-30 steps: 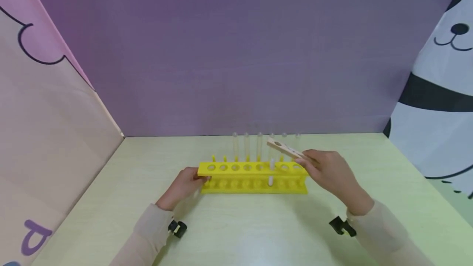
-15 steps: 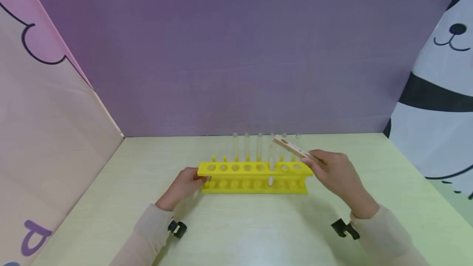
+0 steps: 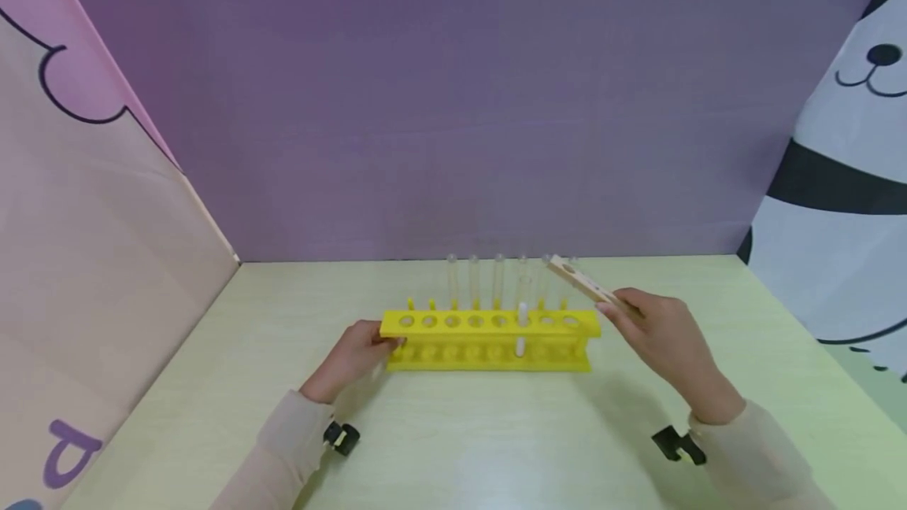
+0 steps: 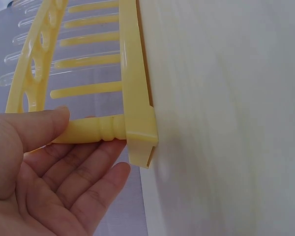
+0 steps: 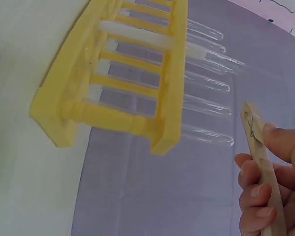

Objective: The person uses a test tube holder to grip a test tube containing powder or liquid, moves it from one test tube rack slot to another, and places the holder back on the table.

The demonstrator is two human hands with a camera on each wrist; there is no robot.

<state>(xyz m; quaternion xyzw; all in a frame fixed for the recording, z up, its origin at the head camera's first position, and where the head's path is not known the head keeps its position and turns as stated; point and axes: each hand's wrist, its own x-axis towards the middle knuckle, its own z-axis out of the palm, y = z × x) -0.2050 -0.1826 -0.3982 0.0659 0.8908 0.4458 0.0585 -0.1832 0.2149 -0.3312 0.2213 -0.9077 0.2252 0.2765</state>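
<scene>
My left hand (image 3: 357, 352) grips the left end post of a yellow test tube rack (image 3: 489, 332), thumb and fingers around the post in the left wrist view. My right hand (image 3: 659, 333) holds a wooden test tube holder (image 3: 588, 283) with a metal spring (image 5: 252, 127); its tip points up and left, to the right of the filled tube. That test tube (image 3: 523, 313), with white contents, stands upright in a hole right of the rack's middle. Behind it, several clear test tubes (image 3: 452, 274) sit upside down on the rack's rear pegs.
The rack stands on a pale wooden table (image 3: 453, 431). A purple backdrop (image 3: 453, 101) rises behind it. Printed panels flank the table, one with a panda-like figure (image 3: 836, 156) on the right. The rack's other front holes hold no tubes.
My right hand has moved right with the test tube holder, whose tip earlier overlapped the top of the filled tube and now lies clear of it. The left hand and rack have stayed put.
</scene>
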